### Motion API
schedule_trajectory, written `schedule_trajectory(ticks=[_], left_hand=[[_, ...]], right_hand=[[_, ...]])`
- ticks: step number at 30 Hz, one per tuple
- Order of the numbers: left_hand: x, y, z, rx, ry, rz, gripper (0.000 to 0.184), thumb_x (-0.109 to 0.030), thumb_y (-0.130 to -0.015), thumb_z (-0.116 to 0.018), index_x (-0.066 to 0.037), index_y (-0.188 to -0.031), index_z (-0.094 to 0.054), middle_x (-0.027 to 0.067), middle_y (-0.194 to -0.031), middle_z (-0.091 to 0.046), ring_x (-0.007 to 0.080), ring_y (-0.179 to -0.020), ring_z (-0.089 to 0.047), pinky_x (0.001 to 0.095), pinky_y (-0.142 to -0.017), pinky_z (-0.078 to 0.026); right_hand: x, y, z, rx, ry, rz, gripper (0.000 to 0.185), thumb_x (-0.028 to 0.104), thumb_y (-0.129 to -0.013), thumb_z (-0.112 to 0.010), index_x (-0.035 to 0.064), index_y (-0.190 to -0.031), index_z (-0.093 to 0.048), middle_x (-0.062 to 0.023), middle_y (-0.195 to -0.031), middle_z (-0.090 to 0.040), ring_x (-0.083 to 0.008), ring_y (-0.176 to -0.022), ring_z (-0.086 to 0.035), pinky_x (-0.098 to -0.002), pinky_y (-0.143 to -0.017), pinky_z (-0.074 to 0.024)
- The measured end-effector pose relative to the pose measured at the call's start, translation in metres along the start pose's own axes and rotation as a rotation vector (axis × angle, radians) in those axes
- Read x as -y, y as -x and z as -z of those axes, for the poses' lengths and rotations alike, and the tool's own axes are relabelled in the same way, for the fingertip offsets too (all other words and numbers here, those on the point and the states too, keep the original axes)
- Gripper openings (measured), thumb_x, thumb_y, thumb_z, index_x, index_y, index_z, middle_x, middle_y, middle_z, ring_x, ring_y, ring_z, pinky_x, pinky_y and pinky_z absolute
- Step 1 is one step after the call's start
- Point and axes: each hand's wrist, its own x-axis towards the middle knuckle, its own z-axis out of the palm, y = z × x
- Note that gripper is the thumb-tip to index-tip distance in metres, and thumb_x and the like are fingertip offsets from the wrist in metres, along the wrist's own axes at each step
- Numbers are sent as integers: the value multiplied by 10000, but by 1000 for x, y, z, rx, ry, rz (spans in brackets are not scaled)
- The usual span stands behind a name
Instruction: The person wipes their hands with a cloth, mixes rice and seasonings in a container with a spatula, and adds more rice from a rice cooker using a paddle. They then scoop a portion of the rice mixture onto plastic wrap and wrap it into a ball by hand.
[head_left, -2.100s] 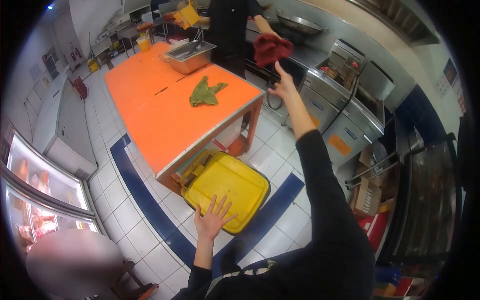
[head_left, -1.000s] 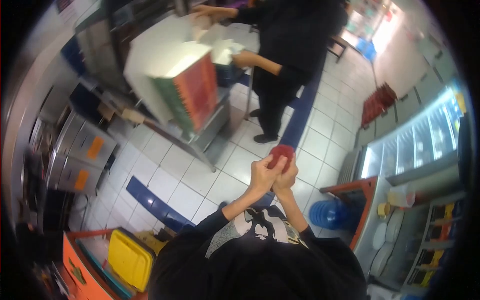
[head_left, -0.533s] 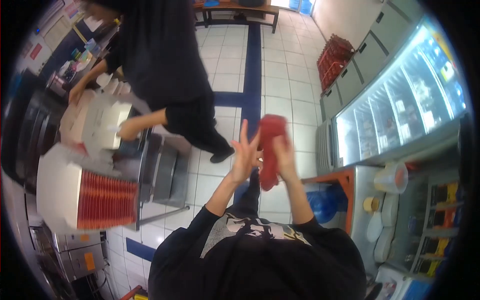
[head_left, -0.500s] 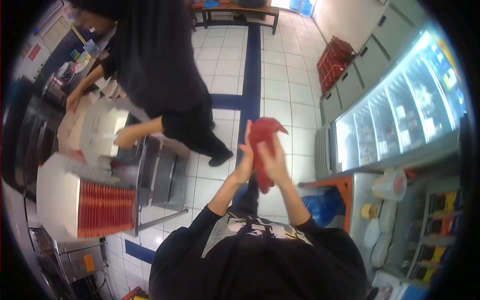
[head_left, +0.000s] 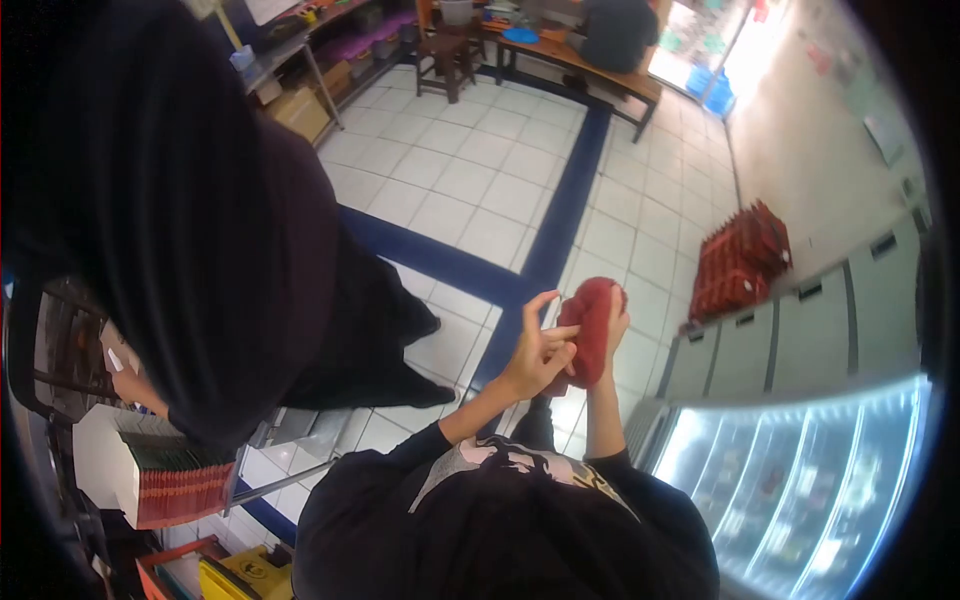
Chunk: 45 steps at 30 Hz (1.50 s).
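A red cloth, bunched up, is in front of my body at about waist height. My right hand grips it from the right side, with part of the fingers hidden behind the fabric. On the cloth's left side is my left hand, its index finger raised and its fingers apart. Some left fingertips touch the cloth's edge.
A person in dark clothes stands close on my left, by a stack of red-edged boxes. To my right are a lit display fridge and red stacked items. A wooden bench stands ahead on the tiled floor.
My view has turned and moved forward, bringing the other person closer. The cloth is more bunched, and my left hand has shifted from pressing along it to touching its edge with spread fingers.
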Motion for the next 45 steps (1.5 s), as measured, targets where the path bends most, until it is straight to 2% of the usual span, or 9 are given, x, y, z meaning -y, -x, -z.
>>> schedule_trajectory(ticks=[4, 8, 12, 17, 24, 27, 32, 42, 45], left_hand=[[6, -121, 49, -490, -829, -318, 838, -149, -833, -695, -98, -1397, -77, 234, -1333, -437, 228, -1131, -486, 325, -884, -442], [45, -249, 92, -793, -197, -311, 1011, -207, -706, -811, -39, -1402, -98, 229, -1473, -181, 326, -1298, -337, 425, -1091, -284], [34, -329, 122, -954, -74, -131, 923, -203, -797, -736, -80, -1418, -65, 236, -1469, -198, 294, -1333, -302, 367, -1080, -323], [22, -401, 207, -810, -737, -169, 726, -53, -890, -570, -107, -1420, -78, 236, -1427, -298, 279, -1285, -400, 322, -1045, -352], [1, -525, 360, -594, -97, -100, 700, 32, -879, -558, -110, -1434, -155, 236, -1428, -334, 302, -1287, -426, 386, -1019, -383], [-29, -585, 450, -947, -19, -18, 590, -387, -964, -502, -55, -1392, -266, 211, -1388, -409, 264, -1239, -484, 369, -992, -419], [-47, -676, 555, -810, -208, 72, 567, -472, -957, -467, -7, -1281, -433, 157, -1069, -605, 210, -876, -628, 327, -745, -495], [-196, -746, 808, -1102, -1029, 270, 454, -315, -877, -617, -39, -1224, -521, 200, -1076, -638, 290, -913, -639, 355, -789, -486], [-222, -762, 904, -1367, -1287, -236, 481, -292, -884, -592, -25, -1268, -482, 225, -1303, -492, 303, -1119, -536, 368, -922, -419]], right_hand=[[11, -113, -48, 438, -265, -31, 395, 406, -960, -472, 48, -1099, -562, -67, -947, -603, -189, -868, -584, -298, -729, -468], [-3, -177, -131, 530, 1, 164, 411, 268, -941, -562, -24, -1230, -544, -93, -1155, -595, -140, -1074, -532, -300, -925, -418], [-22, -287, -206, 541, -28, -213, 269, 238, -916, -613, -21, -979, -653, -43, -901, -657, -102, -808, -600, -233, -710, -477], [-76, -387, -301, 756, 66, -218, 260, 245, -917, -621, -12, -899, -661, -23, -807, -646, -83, -711, -576, -226, -624, -463], [-129, -598, -476, 716, -23, -255, 357, 365, -931, -572, 19, -1004, -619, -108, -841, -650, -178, -687, -605, -311, -570, -497], [-155, -640, -537, 931, 327, -53, 380, 349, -934, -557, 1, -1085, -582, -132, -935, -636, -229, -811, -612, -338, -698, -496], [-212, -631, -671, 1086, 349, 447, 259, 230, -915, -587, -8, -1010, -628, -162, -923, -621, -214, -850, -605, -332, -735, -462], [-345, -690, -961, 1426, -56, -661, 361, 395, -938, -552, 70, -1086, -601, -28, -898, -623, -122, -774, -575, -273, -612, -463], [-399, -677, -1060, 1529, -102, -788, 380, 374, -950, -540, 78, -1189, -537, -30, -984, -614, -162, -832, -588, -272, -715, -481]])
